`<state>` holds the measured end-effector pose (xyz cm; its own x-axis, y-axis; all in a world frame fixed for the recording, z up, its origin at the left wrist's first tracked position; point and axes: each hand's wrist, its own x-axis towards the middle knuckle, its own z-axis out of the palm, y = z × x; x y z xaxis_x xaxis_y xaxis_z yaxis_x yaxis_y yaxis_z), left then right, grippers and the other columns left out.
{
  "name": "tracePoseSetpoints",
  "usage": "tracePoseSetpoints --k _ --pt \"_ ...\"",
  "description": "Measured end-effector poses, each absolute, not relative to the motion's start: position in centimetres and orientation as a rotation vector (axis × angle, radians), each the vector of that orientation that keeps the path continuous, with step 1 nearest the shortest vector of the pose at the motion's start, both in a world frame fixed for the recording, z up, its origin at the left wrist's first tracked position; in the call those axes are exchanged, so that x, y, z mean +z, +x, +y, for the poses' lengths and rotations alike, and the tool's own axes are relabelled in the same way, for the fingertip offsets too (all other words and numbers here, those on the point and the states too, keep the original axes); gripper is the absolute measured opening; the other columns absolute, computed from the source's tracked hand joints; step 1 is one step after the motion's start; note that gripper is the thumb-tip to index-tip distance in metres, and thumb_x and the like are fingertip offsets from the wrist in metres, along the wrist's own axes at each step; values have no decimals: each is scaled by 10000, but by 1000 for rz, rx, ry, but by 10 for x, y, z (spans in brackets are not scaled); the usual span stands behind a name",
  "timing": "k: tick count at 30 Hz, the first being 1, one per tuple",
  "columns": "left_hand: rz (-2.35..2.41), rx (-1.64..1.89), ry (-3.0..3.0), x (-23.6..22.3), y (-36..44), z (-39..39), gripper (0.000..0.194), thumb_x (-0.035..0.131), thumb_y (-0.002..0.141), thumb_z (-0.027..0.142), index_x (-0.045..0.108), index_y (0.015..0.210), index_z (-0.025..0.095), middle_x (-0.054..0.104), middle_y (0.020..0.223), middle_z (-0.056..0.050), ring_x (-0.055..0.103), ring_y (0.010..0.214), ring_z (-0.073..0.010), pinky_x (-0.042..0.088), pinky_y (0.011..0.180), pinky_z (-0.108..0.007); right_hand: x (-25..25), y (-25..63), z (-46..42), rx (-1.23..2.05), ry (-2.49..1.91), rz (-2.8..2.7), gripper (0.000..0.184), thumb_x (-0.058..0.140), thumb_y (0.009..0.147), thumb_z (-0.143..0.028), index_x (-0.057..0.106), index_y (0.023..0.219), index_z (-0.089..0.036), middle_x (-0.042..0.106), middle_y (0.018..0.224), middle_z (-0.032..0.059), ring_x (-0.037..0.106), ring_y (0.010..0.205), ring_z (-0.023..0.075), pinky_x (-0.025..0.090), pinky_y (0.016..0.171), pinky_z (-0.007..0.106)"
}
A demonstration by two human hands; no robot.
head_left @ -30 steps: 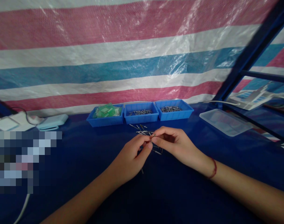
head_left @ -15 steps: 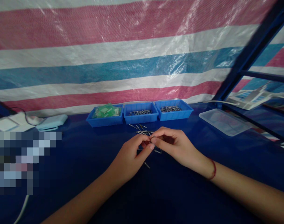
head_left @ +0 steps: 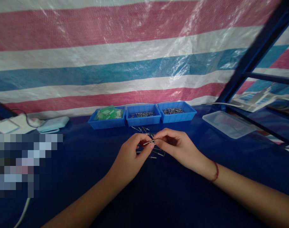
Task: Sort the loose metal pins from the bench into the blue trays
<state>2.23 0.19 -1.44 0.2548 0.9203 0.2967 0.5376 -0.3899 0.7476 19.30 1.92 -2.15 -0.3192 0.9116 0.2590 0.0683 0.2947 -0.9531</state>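
Over the blue table my left hand (head_left: 132, 152) and my right hand (head_left: 179, 145) meet at their fingertips. A thin metal blind rivet (head_left: 146, 143) is pinched there between thumbs and index fingers, lying slantwise with its thicker end toward the left. Both hands are closed on it, and the fingertips hide part of it. Several loose rivets (head_left: 143, 129) lie just behind my hands. More rivets (head_left: 160, 152) show beneath the fingers, partly covered; whether my left hand's curled fingers hold any of these I cannot tell.
Along the back stand a blue bin with green packets (head_left: 108, 113), a middle bin of rivets (head_left: 143, 119) and a right bin of rivets (head_left: 179, 117). A clear plastic lid (head_left: 227, 124) lies at right, a light-blue case (head_left: 53, 124) at left. A blue frame post (head_left: 248, 60) rises at right.
My left hand has shifted slightly left and up. The pinched rivet, mostly hidden before, now shows between the fingertips. The rivet seen below my left thumb now appears higher and flatter.
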Motion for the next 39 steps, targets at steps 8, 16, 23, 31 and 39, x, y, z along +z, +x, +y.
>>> tracePoseSetpoints --k 8,16,23,31,39 --pt "1332 1108 2053 -12 21 0 40 559 824 218 577 850 193 622 813 9 576 756 -140 444 719 -265 -24 193 19 960 -904 -1868 159 584 818 -304 676 838 -176 621 786 34 561 667 122 442 591 263" --pt "1348 1049 2017 -15 20 0 213 515 859 282 498 1051 193 603 892 -22 586 832 -164 460 732 -300 -16 198 24 749 -995 -1801 210 546 835 -338 672 801 -174 619 748 27 548 670 131 428 618 269" --pt "1306 633 2411 -15 18 -2 186 515 860 257 588 1024 213 598 1058 -48 538 1012 -227 416 873 -401 -24 229 70 855 -1425 -1285 416 510 785 -503 643 767 -110 518 622 8 425 479 82 299 436 224" --pt "1298 297 2656 -14 13 -1 143 487 892 248 629 906 234 625 971 -13 553 913 -227 401 757 -379 -23 214 53 934 -1357 -1566 341 510 797 -411 645 656 -132 517 558 -12 434 502 91 320 489 234" --pt "1323 556 2445 -13 15 3 137 447 903 218 582 920 200 638 919 -14 574 877 -202 413 772 -353 -24 204 36 825 -1117 -1912 196 480 842 -268 638 779 -169 625 727 6 542 669 125 417 640 259"
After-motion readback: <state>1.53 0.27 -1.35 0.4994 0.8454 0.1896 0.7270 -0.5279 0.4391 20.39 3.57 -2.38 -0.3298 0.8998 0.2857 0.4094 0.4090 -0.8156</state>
